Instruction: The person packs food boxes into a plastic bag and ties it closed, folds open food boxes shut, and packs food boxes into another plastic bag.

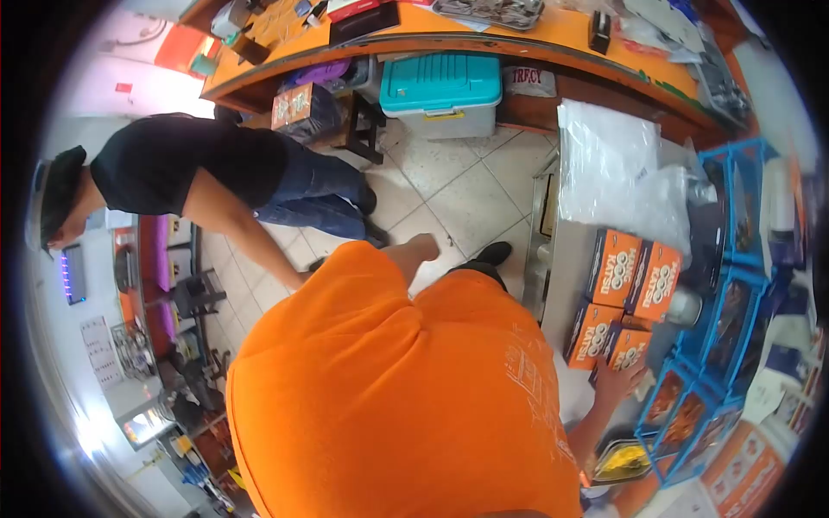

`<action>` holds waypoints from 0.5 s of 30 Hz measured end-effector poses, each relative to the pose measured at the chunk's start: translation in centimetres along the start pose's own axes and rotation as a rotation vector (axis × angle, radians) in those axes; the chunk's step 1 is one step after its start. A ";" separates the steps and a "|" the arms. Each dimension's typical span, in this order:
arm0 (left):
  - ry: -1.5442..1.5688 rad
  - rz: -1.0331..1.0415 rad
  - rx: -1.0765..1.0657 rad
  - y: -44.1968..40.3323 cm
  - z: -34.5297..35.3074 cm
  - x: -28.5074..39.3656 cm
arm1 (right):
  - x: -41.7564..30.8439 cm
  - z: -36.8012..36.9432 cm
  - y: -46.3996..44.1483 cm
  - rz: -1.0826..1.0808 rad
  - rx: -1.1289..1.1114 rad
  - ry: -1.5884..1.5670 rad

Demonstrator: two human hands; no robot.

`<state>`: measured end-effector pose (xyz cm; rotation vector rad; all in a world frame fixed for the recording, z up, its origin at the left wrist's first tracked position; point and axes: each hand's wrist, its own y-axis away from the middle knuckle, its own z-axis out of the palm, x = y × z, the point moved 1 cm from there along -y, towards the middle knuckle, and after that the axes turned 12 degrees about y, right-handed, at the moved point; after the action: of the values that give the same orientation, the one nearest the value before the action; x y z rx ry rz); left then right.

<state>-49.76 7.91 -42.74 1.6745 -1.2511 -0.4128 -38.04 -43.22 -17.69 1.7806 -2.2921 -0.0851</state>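
My right hand (617, 380) rests with its fingers bent over the near edge of an orange and dark takeout box (628, 347) printed "MANG KATSU". Beside that box stand several matching boxes, among them a left near box (591, 335), a far box (612, 266) and a far right box (656, 278). They are grouped on a counter (570, 220) at my right. In front of my orange shirt, my left hand (423, 248) hangs over the floor, fingers curled and with nothing visible in it.
Clear plastic bags (609, 164) lie beyond the boxes. Blue crates (730, 319) and a tray with yellow contents (622, 460) border the counter. A co-worker in a black shirt (190, 160) leans at my left. A teal-lidded cooler (440, 82) sits under the orange table (414, 22).
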 end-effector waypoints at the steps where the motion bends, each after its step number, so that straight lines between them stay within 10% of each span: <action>1: -0.037 -0.042 -0.088 1.1 0.2 -0.5 | 0.6 0.5 -0.5 0.026 0.009 -0.012; 7: -0.127 -0.069 -0.350 -1.4 4.2 -3.3 | -0.6 -2.3 -0.1 0.007 -0.069 0.035; 15: 0.502 -0.043 0.080 -3.2 -4.1 9.0 | -0.3 -0.9 -0.5 0.070 -0.042 0.040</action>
<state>-41.29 2.14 -41.15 1.7342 -0.8678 0.0396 -37.28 -42.95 -16.95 1.6654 -2.3045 -0.0841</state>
